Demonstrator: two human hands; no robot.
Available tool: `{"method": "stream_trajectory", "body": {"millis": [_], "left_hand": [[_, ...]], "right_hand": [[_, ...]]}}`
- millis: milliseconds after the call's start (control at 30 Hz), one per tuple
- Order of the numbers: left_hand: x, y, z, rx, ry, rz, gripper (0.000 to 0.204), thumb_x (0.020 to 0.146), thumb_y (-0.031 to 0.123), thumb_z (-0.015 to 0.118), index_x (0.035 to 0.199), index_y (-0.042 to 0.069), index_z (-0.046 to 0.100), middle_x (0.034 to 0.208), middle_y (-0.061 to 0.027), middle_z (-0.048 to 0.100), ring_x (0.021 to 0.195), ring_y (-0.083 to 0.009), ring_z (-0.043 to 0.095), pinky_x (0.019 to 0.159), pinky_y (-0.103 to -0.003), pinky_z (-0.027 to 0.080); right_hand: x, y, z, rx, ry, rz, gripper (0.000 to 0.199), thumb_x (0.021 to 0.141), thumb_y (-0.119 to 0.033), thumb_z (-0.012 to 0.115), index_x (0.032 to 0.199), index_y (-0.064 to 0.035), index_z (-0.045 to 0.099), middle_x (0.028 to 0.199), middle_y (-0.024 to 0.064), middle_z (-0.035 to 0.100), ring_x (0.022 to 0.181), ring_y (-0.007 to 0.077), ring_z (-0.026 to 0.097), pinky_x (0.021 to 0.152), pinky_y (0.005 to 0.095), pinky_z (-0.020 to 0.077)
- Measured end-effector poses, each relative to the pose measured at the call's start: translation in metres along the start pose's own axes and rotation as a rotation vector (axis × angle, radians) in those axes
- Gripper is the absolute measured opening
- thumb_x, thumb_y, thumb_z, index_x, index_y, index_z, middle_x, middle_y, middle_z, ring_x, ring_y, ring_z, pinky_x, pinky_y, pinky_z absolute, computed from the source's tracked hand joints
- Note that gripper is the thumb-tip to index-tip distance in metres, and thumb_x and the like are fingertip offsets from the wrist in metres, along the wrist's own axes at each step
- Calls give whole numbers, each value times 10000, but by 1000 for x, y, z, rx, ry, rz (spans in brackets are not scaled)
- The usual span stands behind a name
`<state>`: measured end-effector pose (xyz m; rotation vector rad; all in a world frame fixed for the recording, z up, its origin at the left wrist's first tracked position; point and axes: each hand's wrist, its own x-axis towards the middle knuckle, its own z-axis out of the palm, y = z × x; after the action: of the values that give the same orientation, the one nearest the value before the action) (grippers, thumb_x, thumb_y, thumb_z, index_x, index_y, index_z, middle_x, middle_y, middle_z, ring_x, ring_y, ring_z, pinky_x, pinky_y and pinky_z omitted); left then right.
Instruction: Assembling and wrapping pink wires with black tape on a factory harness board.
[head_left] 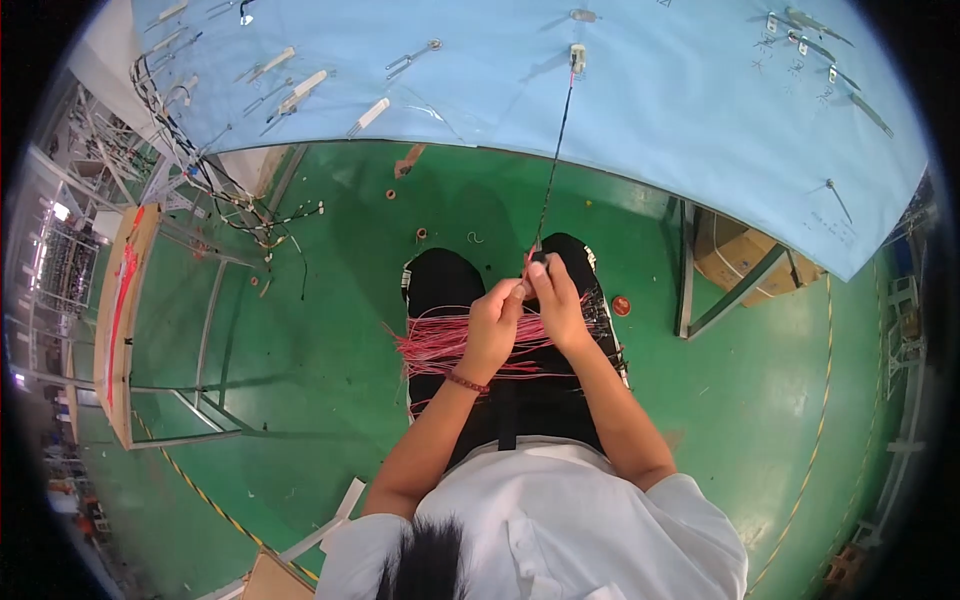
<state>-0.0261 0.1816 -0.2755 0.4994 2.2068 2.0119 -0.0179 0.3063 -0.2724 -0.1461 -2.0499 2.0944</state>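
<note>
A thin cable of dark and red wires (553, 170) runs taut from a white connector (577, 58) on the blue board down to my two hands. My left hand (495, 318) is closed, its fingertips pinching the red wires at the cable's lower end. Close beside it, my right hand (558, 303) is closed too, thumb and fingers around a small black piece (540, 258) at that same end; its kind is hard to make out. Under both hands, a bundle of pink and red wires (437, 343) lies across my black-trousered thighs.
The blue board (640, 120) slopes across the far side, carrying several metal pins and white clips. Dark wiring (215, 190) hangs off its left edge. At left stands a metal-legged wooden stand (118, 330) with red strips; a cardboard box (745, 260) sits under the board at right.
</note>
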Motion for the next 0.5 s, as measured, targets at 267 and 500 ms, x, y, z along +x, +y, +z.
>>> {"method": "stream_trajectory", "body": {"millis": [267,500], "left_hand": [[-4,-12,-1,148,68,255,153,928,106,497,920,3,610,712,-120,598,602,-219,575,557,-312,439],[-9,2,3,-37,14,-44,204,962,178,500,955,10,614,646,59,420,579,-34,349,512,-203,300]], "right_hand": [[-24,-88,10,-1105,-46,-515,233,840,-259,615,993,-89,567,774,93,526,680,256,556,604,337,452],[12,7,-12,220,-106,177,266,972,-314,470,1032,-63,529,897,40,585,823,110,554,742,263,468]]}}
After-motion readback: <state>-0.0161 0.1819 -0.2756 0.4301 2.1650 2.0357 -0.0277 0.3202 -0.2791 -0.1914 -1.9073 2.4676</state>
